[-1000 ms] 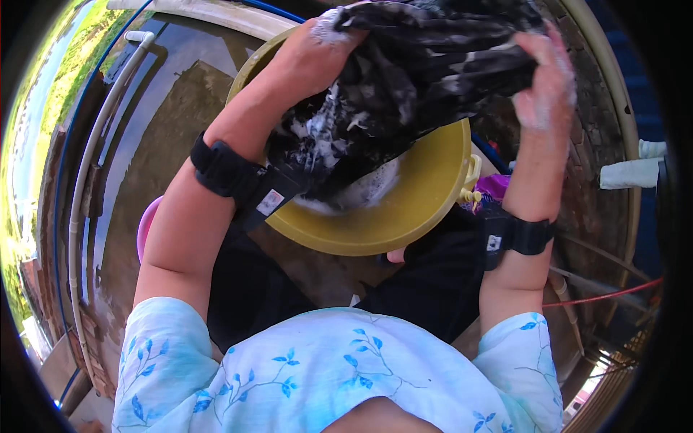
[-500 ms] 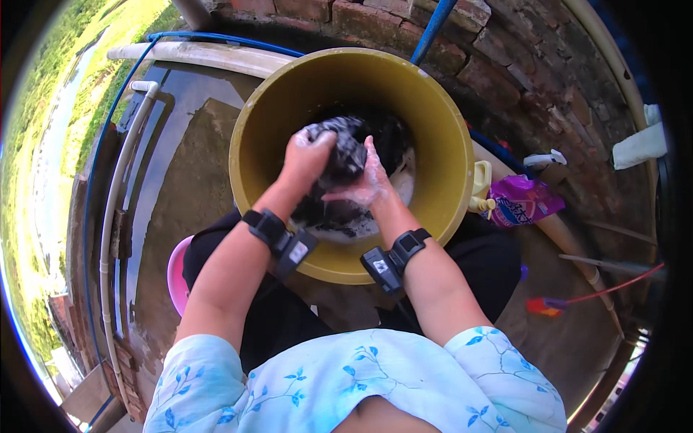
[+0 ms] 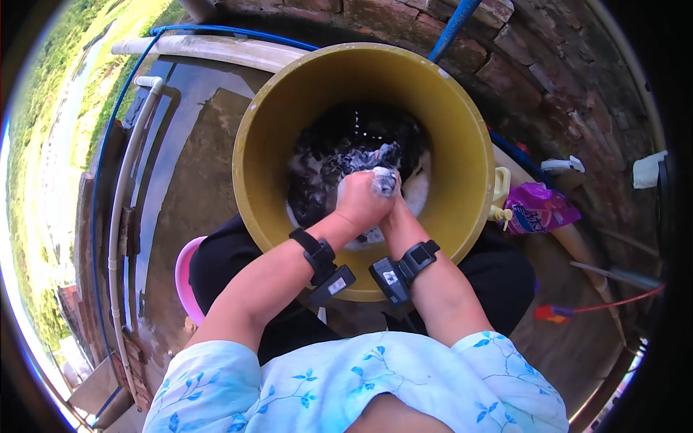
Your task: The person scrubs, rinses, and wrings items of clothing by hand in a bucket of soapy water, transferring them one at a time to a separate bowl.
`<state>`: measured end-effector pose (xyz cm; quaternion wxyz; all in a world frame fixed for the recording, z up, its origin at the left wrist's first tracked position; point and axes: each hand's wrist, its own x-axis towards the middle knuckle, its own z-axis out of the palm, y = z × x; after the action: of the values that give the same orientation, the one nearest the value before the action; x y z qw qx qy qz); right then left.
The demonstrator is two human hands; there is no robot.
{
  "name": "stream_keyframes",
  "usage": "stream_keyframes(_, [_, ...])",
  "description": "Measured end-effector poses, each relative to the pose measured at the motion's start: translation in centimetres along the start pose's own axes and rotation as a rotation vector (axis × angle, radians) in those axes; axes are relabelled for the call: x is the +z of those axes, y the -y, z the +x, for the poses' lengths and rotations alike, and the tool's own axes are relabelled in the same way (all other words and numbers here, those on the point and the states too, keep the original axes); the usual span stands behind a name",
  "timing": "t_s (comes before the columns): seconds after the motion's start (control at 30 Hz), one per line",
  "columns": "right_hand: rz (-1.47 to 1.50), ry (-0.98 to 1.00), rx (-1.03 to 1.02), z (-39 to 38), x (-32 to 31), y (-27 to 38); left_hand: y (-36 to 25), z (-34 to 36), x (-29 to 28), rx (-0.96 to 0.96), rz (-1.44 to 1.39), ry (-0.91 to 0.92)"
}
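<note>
Deep inside a large yellow tub (image 3: 458, 137), my two hands are pressed together around a wet, soapy dark cloth (image 3: 388, 154). My left hand (image 3: 359, 200) is a closed fist, with a sudsy fold of it bulging out beside the thumb. Close against it, my right hand (image 3: 395, 208) grips the same cloth, though most of its fingers are hidden behind the left. More dark wet fabric (image 3: 312, 184) lies below in foamy water, and white drops hang in the air past my hands.
Right of the tub are a pale yellow jug (image 3: 500, 189), a purple packet (image 3: 540, 208) and a red-orange brush-like thing (image 3: 553, 313) on the floor. A pink basin (image 3: 186, 281) sits by my left leg. A brick wall (image 3: 505, 79) stands behind; white pipe (image 3: 115, 216) runs along the left.
My hands, apart at either side of the bunched cloth before, have come together and lower, closing on it. My right palm was open; its fingers are now mostly hidden. The view has shifted slightly.
</note>
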<state>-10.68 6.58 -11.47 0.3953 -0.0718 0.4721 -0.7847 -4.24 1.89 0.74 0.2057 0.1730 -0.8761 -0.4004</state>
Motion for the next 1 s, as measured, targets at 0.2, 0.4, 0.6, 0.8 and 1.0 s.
stream_keyframes(0.2, [0.217,-0.267,0.209,-3.3,9.6,6.1,4.0,2.5,-4.7,-0.225,0.068,-0.062])
stream_keyframes(0.4, [0.150,-0.083,-0.079,-4.5,9.9,12.6,4.2,3.8,-10.8,-0.230,-0.707,0.365])
stream_keyframes(0.6, [-0.029,-0.029,-0.157,-5.7,9.9,20.2,0.8,4.3,-17.0,-0.236,-1.257,0.100])
stream_keyframes(0.8, [-1.237,0.078,-0.155,-8.1,10.9,20.9,-1.9,4.9,-17.3,-0.071,-1.285,0.159])
stream_keyframes(1.0, [-0.710,0.237,-0.360,-7.9,13.3,19.3,-3.8,4.1,-15.5,-0.154,-1.031,0.365])
